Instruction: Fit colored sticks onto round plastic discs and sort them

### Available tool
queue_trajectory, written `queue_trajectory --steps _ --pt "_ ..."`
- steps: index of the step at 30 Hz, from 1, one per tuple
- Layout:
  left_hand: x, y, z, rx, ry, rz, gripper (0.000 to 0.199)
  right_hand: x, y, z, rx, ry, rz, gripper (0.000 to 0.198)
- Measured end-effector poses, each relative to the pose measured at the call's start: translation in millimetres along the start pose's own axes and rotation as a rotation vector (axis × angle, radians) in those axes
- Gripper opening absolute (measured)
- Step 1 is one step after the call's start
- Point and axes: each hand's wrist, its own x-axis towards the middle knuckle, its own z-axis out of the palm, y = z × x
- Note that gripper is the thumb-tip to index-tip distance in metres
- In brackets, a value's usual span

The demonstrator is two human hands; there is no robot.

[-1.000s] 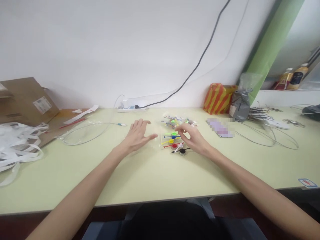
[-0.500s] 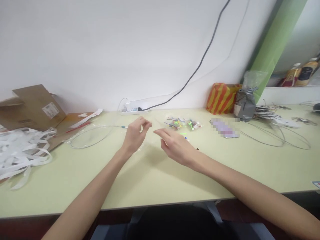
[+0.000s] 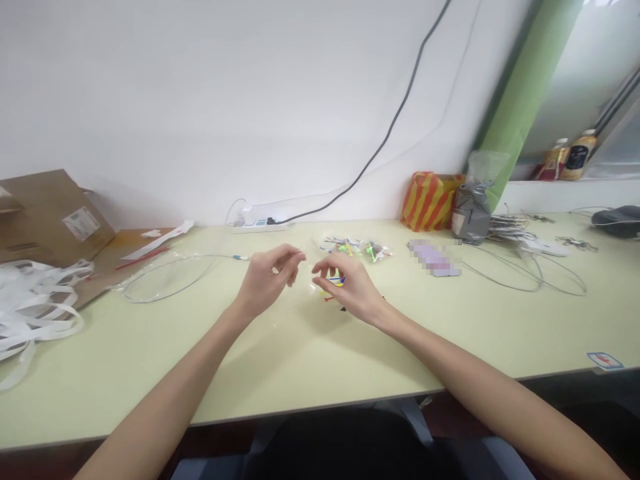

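My left hand and my right hand are raised a little above the pale green table, fingertips facing each other a few centimetres apart. Each pinches thumb to forefinger on what looks like the edge of a thin clear bag stretched between them. The film is hard to make out. Small coloured plastic pins, yellow, blue, red and black, show under my right hand's fingers. A second clear packet of coloured pins lies farther back on the table.
A white power strip and a looped cable lie at the back left. A cardboard box and white strips sit at far left. At right are an orange striped bag, a grey bag and thin wires.
My left hand lifted off the table and curled into a pinch. My right hand left the pins, swung left and now pinches opposite it. The pins shifted under my right hand.
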Motion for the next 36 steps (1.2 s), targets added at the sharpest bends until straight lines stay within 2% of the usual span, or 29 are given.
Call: queue_trajectory --steps 3,4,5,9,14,18,20,22,25,30,36 --pt "-1.8 2.4 3.8 -0.03 -0.03 0.027 0.016 -4.0 -1.2 1.5 -0.04 0.076 0.009 0.037" --pt "-2.3 2.5 4.9 -0.031 -0.042 0.03 0.016 -4.6 -0.9 1.8 -0.061 0.098 -0.002 0.04" --pt "-2.9 2.0 6.0 -0.025 -0.049 0.03 0.017 -4.9 -0.3 2.1 -0.079 0.111 -0.024 0.038" --pt "-4.8 -4.4 9.8 0.018 -0.066 0.022 0.024 -4.7 2.2 3.4 -0.106 0.11 -0.101 0.005" --pt "-3.9 -11.8 9.2 0.014 -0.082 0.014 0.024 -3.9 6.8 2.7 -0.168 0.133 -0.125 0.012" --pt "-0.3 -17.2 4.8 0.118 -0.156 -0.021 0.06 -0.5 15.5 -4.8 -0.276 0.194 -0.202 0.017" --pt "1.1 -21.9 4.1 0.187 -0.193 -0.027 0.067 1.7 19.5 -10.2 -0.34 0.226 -0.221 0.019" --pt "1.7 -26.9 5.2 0.233 -0.198 -0.01 0.052 3.4 22.3 -15.1 -0.397 0.258 -0.218 0.02" --pt "2.1 -30.7 8.5 0.304 -0.105 0.058 0.016 4.9 22.8 -19.4 -0.461 0.297 -0.215 0.022" --pt "3.4 -29.6 9.0 0.515 0.08 0.186 0.014 6.3 17.5 -22.8 -0.457 0.308 -0.221 0.024" --pt "3.7 -40.0 -1.4 0.592 0.158 0.142 0.013 5.6 18.1 -32.7 -0.364 0.304 -0.17 0.023"
